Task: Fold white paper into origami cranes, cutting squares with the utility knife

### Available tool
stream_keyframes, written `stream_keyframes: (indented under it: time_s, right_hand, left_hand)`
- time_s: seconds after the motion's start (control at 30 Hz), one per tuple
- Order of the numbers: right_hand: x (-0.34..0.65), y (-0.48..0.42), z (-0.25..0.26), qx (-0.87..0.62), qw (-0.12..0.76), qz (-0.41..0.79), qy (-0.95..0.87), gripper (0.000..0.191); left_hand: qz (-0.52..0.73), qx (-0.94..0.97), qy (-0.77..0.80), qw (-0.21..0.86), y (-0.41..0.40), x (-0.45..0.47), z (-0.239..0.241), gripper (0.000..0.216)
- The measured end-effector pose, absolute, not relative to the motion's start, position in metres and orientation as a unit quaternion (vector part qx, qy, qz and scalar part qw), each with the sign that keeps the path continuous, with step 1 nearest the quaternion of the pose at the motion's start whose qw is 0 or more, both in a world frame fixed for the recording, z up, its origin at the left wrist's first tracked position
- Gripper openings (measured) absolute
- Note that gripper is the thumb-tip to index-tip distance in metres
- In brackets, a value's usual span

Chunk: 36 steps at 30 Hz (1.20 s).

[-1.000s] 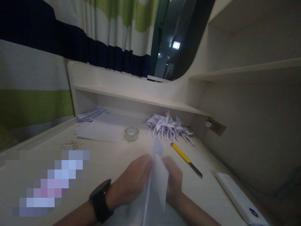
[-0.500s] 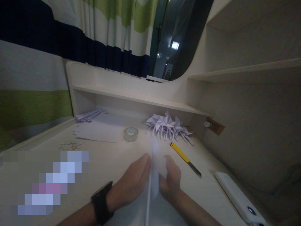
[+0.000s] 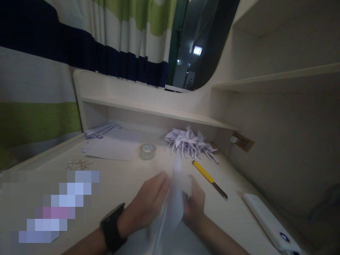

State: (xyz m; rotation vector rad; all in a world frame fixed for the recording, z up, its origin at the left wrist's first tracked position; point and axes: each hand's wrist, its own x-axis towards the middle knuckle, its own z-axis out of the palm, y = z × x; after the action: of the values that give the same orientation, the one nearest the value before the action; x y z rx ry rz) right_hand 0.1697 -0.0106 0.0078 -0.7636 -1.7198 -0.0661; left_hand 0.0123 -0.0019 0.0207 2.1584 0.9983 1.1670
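A white paper pinwheel [image 3: 175,209], smeared by motion, is held upright between my two hands, edge-on to me. From it a thin white stick [image 3: 160,232] slants down towards the desk's near edge. My left hand [image 3: 148,202], with a black watch on the wrist, has its fingers pinched together at the pinwheel's left side. On the other side, the fingers of my right hand [image 3: 196,202] curl round the paper. The exact grip points are hidden or blurred. Beyond my hands lies a heap of finished-looking paper pinwheels [image 3: 187,140] with sticks.
A tape roll [image 3: 147,151] lies near the middle of the desk. To the right is a yellow utility knife [image 3: 204,171], blade out, and a white device [image 3: 268,219]. Paper sheets [image 3: 114,143], paper sticks [image 3: 102,131] and small slender pieces [image 3: 79,164] are on the left.
The pinwheel has turned a little between my hands. The lower end of its stick has swung to the left. Both hands keep nearly the same place.
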Motion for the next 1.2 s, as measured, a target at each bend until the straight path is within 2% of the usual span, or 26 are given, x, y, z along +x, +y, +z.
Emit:
stream_keyframes:
  time_s: [0.13,0.37,0.43,0.6,0.73,0.93,1.1,1.2]
  right_hand:
    - [0.177,-0.003,0.007,-0.336,0.588,-0.082,-0.731,0.012]
    - [0.182,0.005,0.006,-0.368,0.579,-0.098,-0.721,0.01]
    - [0.181,0.005,0.005,-0.368,0.572,-0.096,-0.727,0.01]
    - [0.178,0.002,0.004,-0.338,0.564,-0.093,-0.748,0.015]
    - [0.178,0.003,0.003,-0.321,0.539,-0.156,-0.763,0.015]
    - [0.184,0.006,0.002,-0.271,0.498,-0.284,-0.773,0.015]
    - [0.184,0.006,0.003,-0.252,0.484,-0.252,-0.799,0.017]
    - [0.185,0.006,0.004,-0.295,0.498,-0.219,-0.786,0.013]
  left_hand:
    - [0.44,0.77,0.375,0.27,0.0,0.011,0.021,0.025]
    - [0.422,0.765,0.332,0.356,0.004,0.018,0.009,0.021]
    - [0.427,0.772,0.335,0.331,0.004,0.018,0.009,0.021]
    - [0.413,0.831,0.328,0.177,0.003,0.012,0.009,0.018]
    - [0.395,0.845,0.341,0.116,0.004,0.007,0.009,0.02]
    - [0.392,0.838,0.367,0.097,0.005,0.007,0.008,0.023]
    - [0.411,0.826,0.373,0.097,0.003,0.008,0.008,0.029]
    - [0.427,0.812,0.369,0.149,0.002,0.01,0.013,0.034]
